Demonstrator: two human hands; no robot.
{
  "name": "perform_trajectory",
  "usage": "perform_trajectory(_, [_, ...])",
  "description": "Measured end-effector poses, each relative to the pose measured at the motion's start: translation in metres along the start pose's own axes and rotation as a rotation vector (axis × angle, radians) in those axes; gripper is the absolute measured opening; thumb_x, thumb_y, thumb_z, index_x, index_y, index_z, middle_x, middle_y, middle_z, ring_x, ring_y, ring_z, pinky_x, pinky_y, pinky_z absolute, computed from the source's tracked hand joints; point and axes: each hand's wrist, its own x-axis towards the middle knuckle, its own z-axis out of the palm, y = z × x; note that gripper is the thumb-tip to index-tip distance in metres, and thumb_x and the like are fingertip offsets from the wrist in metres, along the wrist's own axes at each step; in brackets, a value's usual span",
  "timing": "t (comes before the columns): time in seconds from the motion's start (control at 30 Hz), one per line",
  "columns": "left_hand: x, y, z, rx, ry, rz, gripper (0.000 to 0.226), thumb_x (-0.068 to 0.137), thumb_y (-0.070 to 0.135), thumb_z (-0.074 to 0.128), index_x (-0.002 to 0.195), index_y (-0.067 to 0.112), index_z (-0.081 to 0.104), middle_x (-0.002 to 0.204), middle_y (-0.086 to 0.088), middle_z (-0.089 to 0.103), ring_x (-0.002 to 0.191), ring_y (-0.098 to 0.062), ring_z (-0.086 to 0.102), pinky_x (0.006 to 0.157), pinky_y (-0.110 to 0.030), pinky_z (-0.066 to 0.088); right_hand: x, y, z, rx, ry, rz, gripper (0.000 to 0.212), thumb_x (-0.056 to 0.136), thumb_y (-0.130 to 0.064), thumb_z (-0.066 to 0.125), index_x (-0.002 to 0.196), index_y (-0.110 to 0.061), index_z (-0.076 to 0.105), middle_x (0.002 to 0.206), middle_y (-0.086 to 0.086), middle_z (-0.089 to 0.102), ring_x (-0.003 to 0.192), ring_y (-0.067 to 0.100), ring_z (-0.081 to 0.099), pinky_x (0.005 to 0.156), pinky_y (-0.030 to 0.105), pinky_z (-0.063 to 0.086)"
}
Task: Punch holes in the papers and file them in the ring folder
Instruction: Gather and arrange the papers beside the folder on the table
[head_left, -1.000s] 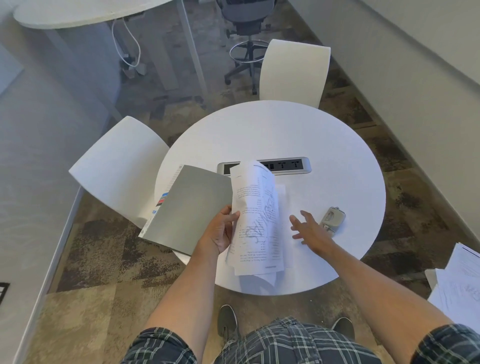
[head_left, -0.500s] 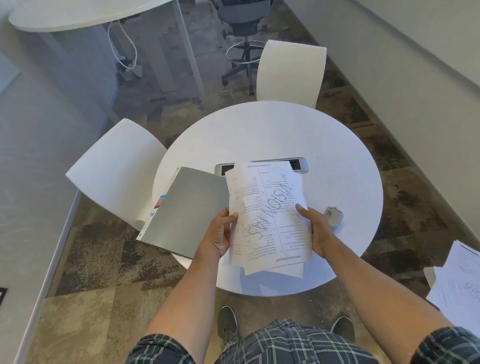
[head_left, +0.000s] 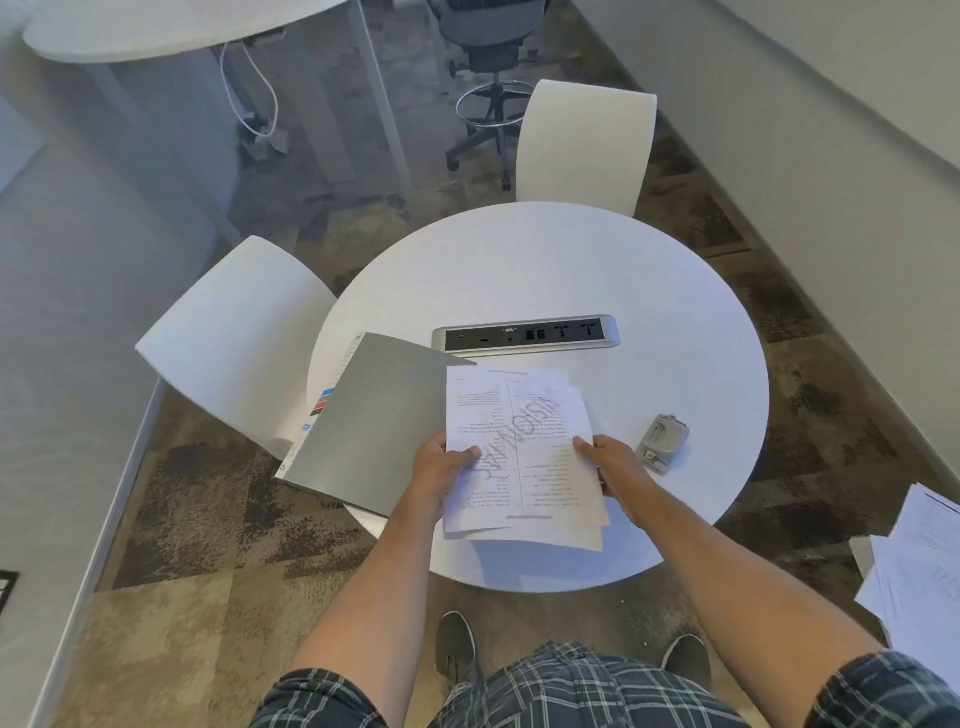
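Half a second earlier the sheaf of papers had been tilted up above the bench; now it lay flatter and lower, near the front edge, its sheets fanned unevenly at the near end. A second earlier only the left hand had gripped it while the right reached in with fingers spread; now the right hand pinched the right edge, thumb on top, and the left hand pinched the left edge the same way. I judged this to mean the person was squaring the stack before punching, so no holes had been made and nothing filed yet. The hole punch, small and grey, sat just to the right of the right hand, untouched. The ring folder lay to the left, touching the papers' left edge, its grey cover raised at an angle, with coloured index tabs showing along its left side; the rings were hidden. Across the top sheet ran a large pale watermark, upside down from this view; it looked like "VISION" plus more letters, but I could not read it with confidence, and the small print was too fine to read. A power socket strip was set into the bench beyond the papers, and more loose sheets lay at the far right.
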Motion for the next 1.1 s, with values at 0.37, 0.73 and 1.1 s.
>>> perform_trajectory(0.37, [0.0,-0.045,-0.009,0.596,-0.02,-0.087,0.038,0.086,0.021,0.067,0.122,0.012,0.064,0.119,-0.006,0.069,0.106,-0.025,0.066,0.096,-0.044,0.055,0.008,0.026,0.003,-0.18,0.127,0.121,0.025,0.101,-0.022,0.06,0.109,0.002,0.065,0.097,0.013,0.069,0.087,0.026,0.068,0.07,0.036,0.058])
perform_trajectory(0.73, [-0.003,-0.035,0.008,0.908,-0.022,-0.085,0.031,0.094,0.02,0.056,0.123,0.009,0.054,0.111,-0.005,0.058,0.098,-0.021,0.056,0.077,-0.028,0.044,0.019,0.033,0.015,-0.318,0.18,0.05,0.042,0.083,-0.045,0.065,0.095,-0.005,0.067,0.097,0.01,0.075,0.088,0.028,0.073,0.084,0.046,0.058])
perform_trajectory(1.1, [-0.003,-0.032,0.01,0.914,-0.013,-0.073,0.026,0.093,0.018,0.052,0.117,0.012,0.056,0.108,-0.003,0.063,0.093,-0.019,0.06,0.067,-0.025,0.046,0.013,0.027,0.034,0.286,-0.002,0.269,0.065,0.104,-0.063,0.023,0.125,-0.016,0.062,0.123,0.01,0.066,0.121,0.038,0.06,0.102,0.052,0.049])
